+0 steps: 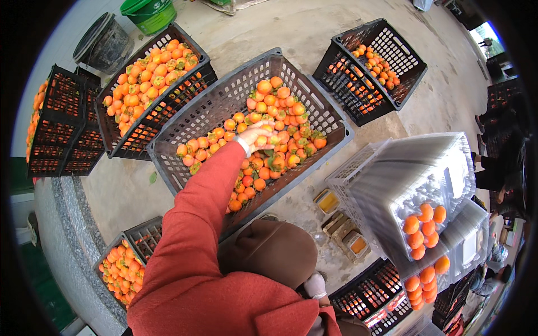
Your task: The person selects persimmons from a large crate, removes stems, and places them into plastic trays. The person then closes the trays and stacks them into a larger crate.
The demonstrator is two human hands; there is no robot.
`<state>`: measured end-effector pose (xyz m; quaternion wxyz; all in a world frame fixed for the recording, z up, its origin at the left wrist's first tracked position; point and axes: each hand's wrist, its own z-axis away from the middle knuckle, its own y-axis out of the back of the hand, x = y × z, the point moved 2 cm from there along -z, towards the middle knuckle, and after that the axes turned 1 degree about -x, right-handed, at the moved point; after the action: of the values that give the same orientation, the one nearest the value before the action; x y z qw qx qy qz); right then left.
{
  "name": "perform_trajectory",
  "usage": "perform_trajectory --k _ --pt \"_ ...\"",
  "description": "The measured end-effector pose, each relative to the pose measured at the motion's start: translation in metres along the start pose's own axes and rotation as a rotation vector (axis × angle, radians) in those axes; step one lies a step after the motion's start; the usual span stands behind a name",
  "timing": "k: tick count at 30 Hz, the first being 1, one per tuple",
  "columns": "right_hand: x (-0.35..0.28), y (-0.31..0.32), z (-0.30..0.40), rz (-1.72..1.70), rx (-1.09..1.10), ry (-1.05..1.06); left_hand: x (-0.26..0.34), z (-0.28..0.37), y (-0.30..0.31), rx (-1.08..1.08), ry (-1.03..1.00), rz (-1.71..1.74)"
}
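My left hand, at the end of a red sleeve with a pale cuff at the wrist, reaches into a large black plastic crate. Its fingers curl around a persimmon, and other fruit lies against them. Loose orange persimmons, some with green calyxes, spread over the crate's floor. Low beside my brown-clad knee is my right hand in a white glove. The knee and sleeve partly cover it, so its fingers and anything in them are hidden.
Persimmon-filled crates stand at the left, far right and lower left. Right of me, stacked clear plastic trays holding some persimmons rest on a pale crate. Green and black buckets stand behind. People are at the right edge.
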<state>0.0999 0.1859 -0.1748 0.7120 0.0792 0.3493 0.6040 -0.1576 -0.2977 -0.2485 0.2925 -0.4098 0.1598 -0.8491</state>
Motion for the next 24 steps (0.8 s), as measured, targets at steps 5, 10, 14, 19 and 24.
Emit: perform_trajectory --k 5,10,14,19,24 --pt "-0.008 0.009 -0.002 0.01 -0.017 -0.021 0.018 -0.008 -0.049 -0.326 -0.065 0.201" --pt "-0.015 0.014 0.005 -0.031 0.025 -0.033 -0.011 -0.05 -0.063 -0.117 -0.35 -0.899" --pt "-0.001 0.0 0.0 0.022 0.007 -0.004 -0.01 -0.044 -0.091 -0.079 -0.087 -0.934" --pt "0.015 -0.013 -0.011 0.077 -0.011 0.06 0.017 -0.042 -0.099 -0.258 0.241 -0.805" --pt "0.021 -0.017 -0.015 0.082 -0.001 0.093 0.025 -0.055 -0.08 -0.387 0.34 -0.746"
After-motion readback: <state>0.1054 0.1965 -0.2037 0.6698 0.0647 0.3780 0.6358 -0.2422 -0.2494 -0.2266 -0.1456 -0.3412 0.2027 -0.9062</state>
